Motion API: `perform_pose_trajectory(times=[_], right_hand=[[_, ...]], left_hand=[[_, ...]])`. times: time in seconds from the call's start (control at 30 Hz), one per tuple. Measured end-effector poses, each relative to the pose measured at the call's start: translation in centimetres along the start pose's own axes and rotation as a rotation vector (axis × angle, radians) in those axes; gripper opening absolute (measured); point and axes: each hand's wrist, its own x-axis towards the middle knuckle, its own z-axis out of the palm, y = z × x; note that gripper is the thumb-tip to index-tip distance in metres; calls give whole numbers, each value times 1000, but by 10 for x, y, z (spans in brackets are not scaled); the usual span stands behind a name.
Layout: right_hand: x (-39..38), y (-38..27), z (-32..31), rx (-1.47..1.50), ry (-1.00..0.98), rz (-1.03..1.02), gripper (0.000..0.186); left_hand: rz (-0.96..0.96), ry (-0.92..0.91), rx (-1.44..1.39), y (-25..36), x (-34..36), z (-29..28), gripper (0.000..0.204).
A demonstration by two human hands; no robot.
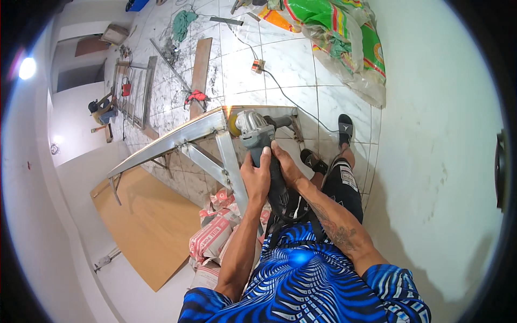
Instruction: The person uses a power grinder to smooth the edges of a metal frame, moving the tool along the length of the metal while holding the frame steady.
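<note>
My left hand (257,175) and my right hand (285,169) both grip the body of a grey angle grinder (258,134), with a dark side handle sticking out to the right and its cord hanging down behind my hands. The grinder's yellow disc (235,125) meets the upper part of a welded steel frame (194,130), where orange sparks or glow show. The frame has a long top bar and braced legs running down toward the lower middle.
A brown board (145,226), stacked sacks (210,239) and a white wall (441,177) surround me. Green plastic sacks (344,48), an extension socket (257,65), a plank (199,70) and another metal frame (148,97) lie on the tiles. A co-worker (102,112) crouches at back left.
</note>
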Motion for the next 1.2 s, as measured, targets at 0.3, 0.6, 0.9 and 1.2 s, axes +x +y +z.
perform_pose_trajectory(times=[0.3, 0.6, 0.9, 1.2], right_hand=[[17, -9, -3, 32, -26, 23, 61], [17, -21, 12, -63, -21, 8, 64], [13, -18, 10, -48, -20, 13, 64], [3, -11, 11, -47, 20, -18, 62]], left_hand=[[-11, 9, 18, 5, 15, 5, 42], [-12, -29, 39, 14, 19, -7, 42], [-14, 3, -9, 12, 16, -2, 41], [69, 45, -21, 14, 2, -1, 41]])
